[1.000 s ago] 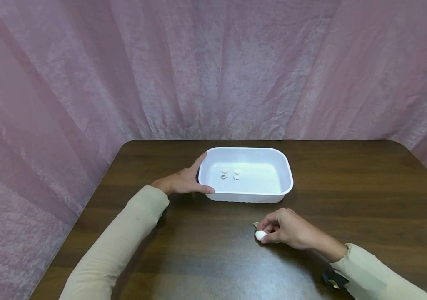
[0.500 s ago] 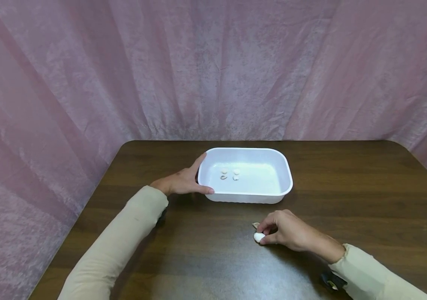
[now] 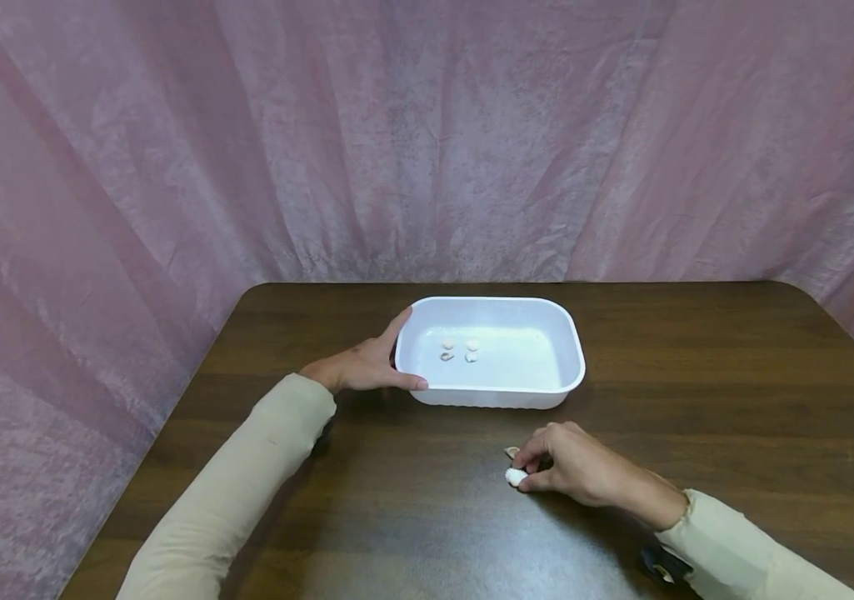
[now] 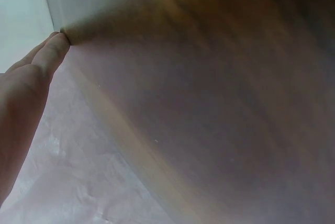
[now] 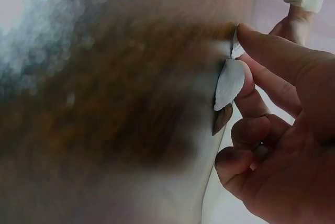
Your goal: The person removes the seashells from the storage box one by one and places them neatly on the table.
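My left hand (image 3: pixel 368 362) holds the left end of a white plastic tub (image 3: pixel 501 398), thumb along the front rim and fingers at the back corner. Beyond the left-hand fingers (image 4: pixel 52 56), the left wrist view shows blurred surfaces. My right hand (image 3: pixel 584 462), thumb and index finger curled, pinches a white ribbed seashell (image 3: pixel 516 477) at the tabletop. A brownish seashell (image 3: pixel 511 452) lies just behind it, near the index finger. From the right wrist, one white seashell (image 5: pixel 230 84) stands between fingers and table, with another pale shell piece (image 5: pixel 236 48) under the thumb.
Inside the tub, several small shells (image 3: pixel 447 345) sit in two short rows toward the left. The brown wooden table (image 3: pixel 696 400) extends around it. A pink curtain (image 3: pixel 471 150) hangs behind the table's back edge.
My right hand and the white seashell have shifted slightly left and toward me; the shell looks tilted differently from a second ago. The left hand stays on the tub.
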`<action>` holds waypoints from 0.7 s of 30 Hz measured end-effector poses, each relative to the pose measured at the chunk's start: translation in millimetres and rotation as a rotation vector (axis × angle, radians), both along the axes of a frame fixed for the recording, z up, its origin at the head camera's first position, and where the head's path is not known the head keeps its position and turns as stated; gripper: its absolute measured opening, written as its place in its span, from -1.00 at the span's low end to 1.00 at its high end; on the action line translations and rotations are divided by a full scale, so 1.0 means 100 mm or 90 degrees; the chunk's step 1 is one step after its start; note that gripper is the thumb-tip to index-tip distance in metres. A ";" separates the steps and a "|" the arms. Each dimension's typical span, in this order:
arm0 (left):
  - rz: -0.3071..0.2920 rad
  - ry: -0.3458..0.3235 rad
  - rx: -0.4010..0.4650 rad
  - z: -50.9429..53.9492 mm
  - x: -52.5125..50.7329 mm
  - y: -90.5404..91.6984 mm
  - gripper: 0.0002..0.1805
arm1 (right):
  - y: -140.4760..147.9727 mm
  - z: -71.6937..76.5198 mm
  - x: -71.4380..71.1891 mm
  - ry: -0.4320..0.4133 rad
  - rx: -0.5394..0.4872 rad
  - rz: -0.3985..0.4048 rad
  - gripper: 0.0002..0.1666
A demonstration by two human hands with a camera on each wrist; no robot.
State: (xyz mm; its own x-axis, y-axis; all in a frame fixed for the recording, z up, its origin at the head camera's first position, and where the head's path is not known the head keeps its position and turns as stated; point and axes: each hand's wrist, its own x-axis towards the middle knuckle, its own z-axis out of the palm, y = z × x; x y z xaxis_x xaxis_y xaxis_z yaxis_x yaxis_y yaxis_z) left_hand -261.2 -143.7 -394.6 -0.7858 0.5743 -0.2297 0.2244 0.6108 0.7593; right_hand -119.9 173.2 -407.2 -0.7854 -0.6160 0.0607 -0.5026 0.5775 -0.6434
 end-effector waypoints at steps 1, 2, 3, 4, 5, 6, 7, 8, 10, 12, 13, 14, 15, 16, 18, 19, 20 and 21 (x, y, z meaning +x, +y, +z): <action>-0.001 0.003 -0.002 0.00 0.00 0.00 0.36 | 0.00 0.00 0.00 -0.001 0.001 0.000 -0.87; -0.001 0.006 -0.003 0.00 0.00 0.00 0.36 | 0.00 0.00 0.00 -0.002 0.002 0.000 -0.87; -0.002 0.008 -0.004 0.00 -0.01 0.00 0.36 | 0.00 0.00 0.00 -0.003 0.003 -0.001 -0.87; -0.002 0.008 -0.004 0.00 -0.01 0.00 0.36 | 0.00 0.00 0.00 -0.003 0.003 -0.001 -0.87; -0.003 0.009 -0.003 0.00 -0.01 0.00 0.36 | 0.00 0.00 0.00 -0.004 0.002 -0.001 -0.87; -0.004 0.006 -0.001 0.00 -0.01 0.00 0.36 | 0.00 0.00 0.00 -0.004 0.002 -0.002 -0.87; -0.004 0.004 0.000 0.00 -0.01 0.00 0.36 | 0.00 0.00 0.00 -0.005 0.001 -0.002 -0.87; -0.004 0.002 0.003 0.00 -0.01 0.00 0.36 | 0.00 0.00 0.01 -0.006 0.001 -0.002 -0.88; -0.004 0.001 0.002 0.00 -0.01 0.00 0.36 | 0.01 0.00 0.01 -0.007 0.000 -0.002 -0.88; -0.003 0.003 -0.001 0.00 -0.01 0.00 0.36 | 0.01 0.01 0.01 -0.006 0.001 -0.001 -0.88; -0.003 0.004 -0.002 0.00 -0.01 0.00 0.36 | 0.01 0.01 0.01 -0.006 0.002 -0.001 -0.88; -0.002 0.005 -0.004 0.00 -0.01 0.00 0.36 | 0.00 0.01 0.01 -0.006 0.002 0.000 -0.88; -0.002 0.007 -0.006 0.00 -0.01 0.00 0.36 | 0.00 0.01 0.01 -0.004 0.003 0.000 -0.88; -0.002 0.007 -0.008 0.00 -0.01 0.00 0.36 | 0.00 0.01 0.01 -0.003 0.003 0.000 -0.88; -0.002 0.009 -0.011 0.01 -0.01 -0.01 0.37 | 0.00 0.01 0.01 -0.002 0.005 -0.001 -0.88; -0.001 0.010 -0.013 0.00 -0.01 0.00 0.37 | 0.00 0.01 0.01 -0.002 0.005 -0.002 -0.88; -0.001 0.010 -0.015 0.00 -0.01 0.00 0.37 | 0.00 0.01 0.01 -0.004 0.006 -0.003 -0.88; 0.000 0.010 -0.016 0.00 -0.01 -0.01 0.38 | 0.00 0.00 0.01 -0.005 0.006 -0.004 -0.88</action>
